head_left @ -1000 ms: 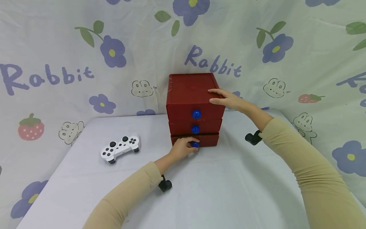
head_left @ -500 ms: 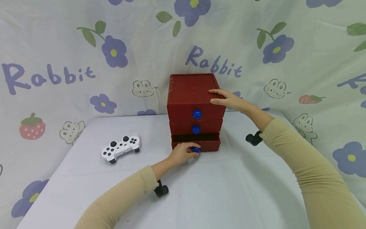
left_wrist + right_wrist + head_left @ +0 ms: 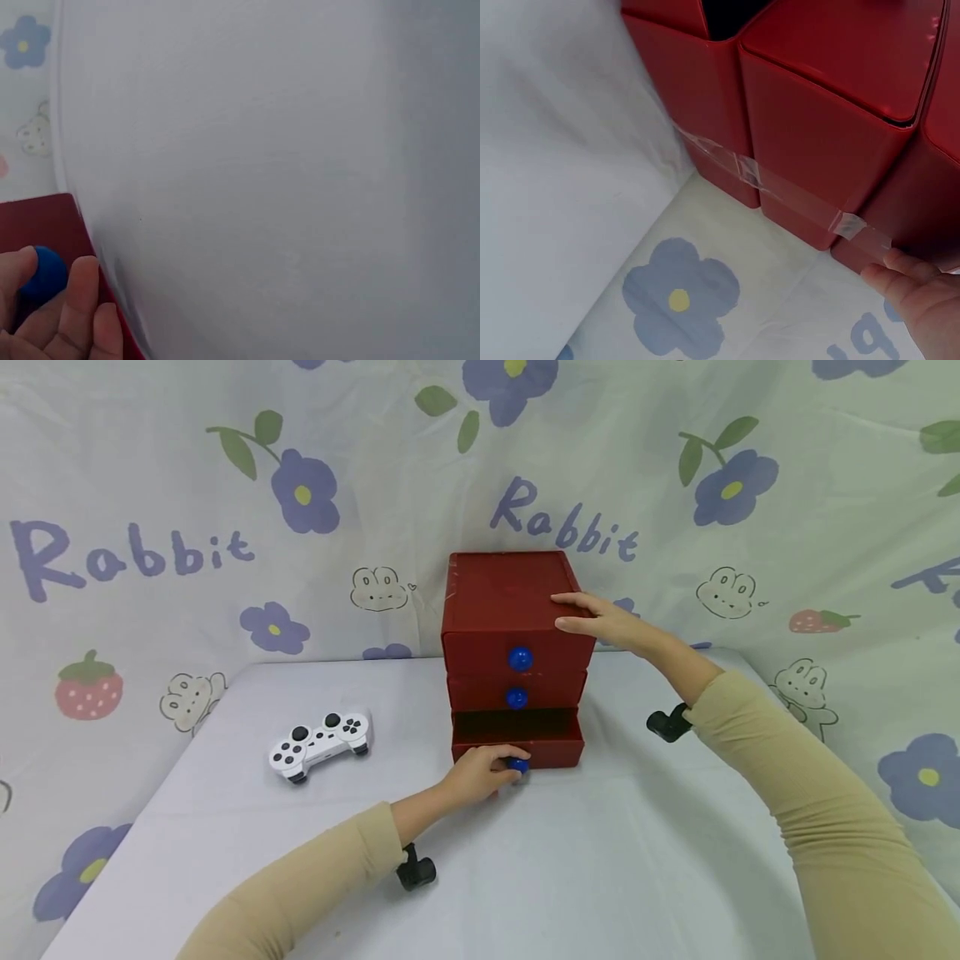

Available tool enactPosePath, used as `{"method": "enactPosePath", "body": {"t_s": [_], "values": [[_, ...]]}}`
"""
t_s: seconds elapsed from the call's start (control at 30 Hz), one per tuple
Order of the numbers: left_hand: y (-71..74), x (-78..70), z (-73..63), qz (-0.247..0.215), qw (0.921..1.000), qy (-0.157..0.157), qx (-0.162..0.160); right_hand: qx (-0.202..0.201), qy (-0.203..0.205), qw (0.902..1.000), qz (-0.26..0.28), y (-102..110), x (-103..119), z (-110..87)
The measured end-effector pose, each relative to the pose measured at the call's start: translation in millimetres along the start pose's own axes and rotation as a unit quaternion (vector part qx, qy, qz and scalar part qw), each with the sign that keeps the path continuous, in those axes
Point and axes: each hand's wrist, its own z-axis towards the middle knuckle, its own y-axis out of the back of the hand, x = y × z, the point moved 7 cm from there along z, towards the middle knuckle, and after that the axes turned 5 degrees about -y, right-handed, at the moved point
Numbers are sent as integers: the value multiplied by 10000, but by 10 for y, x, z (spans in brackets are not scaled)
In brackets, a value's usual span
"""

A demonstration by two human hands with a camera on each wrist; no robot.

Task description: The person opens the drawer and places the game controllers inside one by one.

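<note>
A red chest of three stacked drawers (image 3: 510, 589) stands at the back of the table, each drawer with a blue knob. The bottom drawer (image 3: 558, 754) is pulled partway out, and its visible inside looks dark. My left hand (image 3: 480, 774) pinches the bottom drawer's blue knob (image 3: 518, 766) between thumb and fingers; in the left wrist view the knob (image 3: 46, 276) shows between the fingertips. My right hand (image 3: 603, 620) rests on the right top edge of the chest with fingers extended. In the right wrist view its fingers (image 3: 896, 277) touch the chest's side near clear tape (image 3: 795, 199).
A white game controller (image 3: 320, 746) lies on the white-covered table (image 3: 637, 860), left of the chest. Behind the table hangs a cloth (image 3: 390, 468) printed with flowers and rabbits. A small black camera (image 3: 416, 870) is strapped to my left wrist, another (image 3: 667, 724) to my right.
My left hand has moved toward me with the knob, and the bottom drawer has slid from nearly closed to partway out. The right hand has stayed on the chest.
</note>
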Motion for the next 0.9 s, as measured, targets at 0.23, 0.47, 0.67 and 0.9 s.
{"method": "enactPosePath", "body": {"t_s": [0.23, 0.47, 0.67, 0.9], "values": [[-26, -39, -75, 110, 9999, -95, 71, 17, 45, 9999, 96, -2, -1, 12], [-42, -62, -137, 243, 9994, -172, 182, 24, 22, 9999, 111, -7, -2, 13], [-92, -92, -200, 281, 9990, -242, 230, 46, 40, 9998, 187, -8, 3, 5], [-133, -134, -274, 278, 9989, -286, 227, 57, 59, 9997, 232, -6, -4, 6]]}}
